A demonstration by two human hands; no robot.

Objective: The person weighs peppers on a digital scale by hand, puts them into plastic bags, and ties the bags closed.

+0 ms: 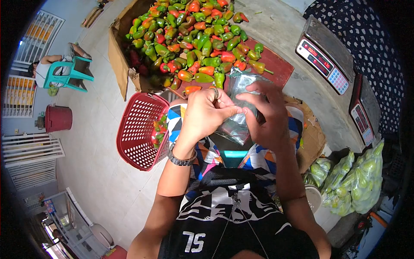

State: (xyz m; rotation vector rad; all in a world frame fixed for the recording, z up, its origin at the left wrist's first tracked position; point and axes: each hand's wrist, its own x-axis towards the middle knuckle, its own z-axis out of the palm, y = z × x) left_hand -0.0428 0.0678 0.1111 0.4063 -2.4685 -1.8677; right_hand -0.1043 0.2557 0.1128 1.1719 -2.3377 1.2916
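Note:
Both hands meet over my lap, at a clear plastic bag. My left hand, with a ring and a wristwatch, pinches the bag's edge between thumb and fingers. My right hand has its thumb tip at the same spot, its other fingers curled and raised; it grips the plastic too. More clear plastic lies just beyond the hands, beside the peppers. A large heap of red, green and orange peppers fills the area ahead, partly on a red board and inside an opened cardboard box.
A red perforated basket holding bagged peppers stands at the left. Two digital scales are at the right, with bags of green produce below them. Far left, a person sits on a teal chair.

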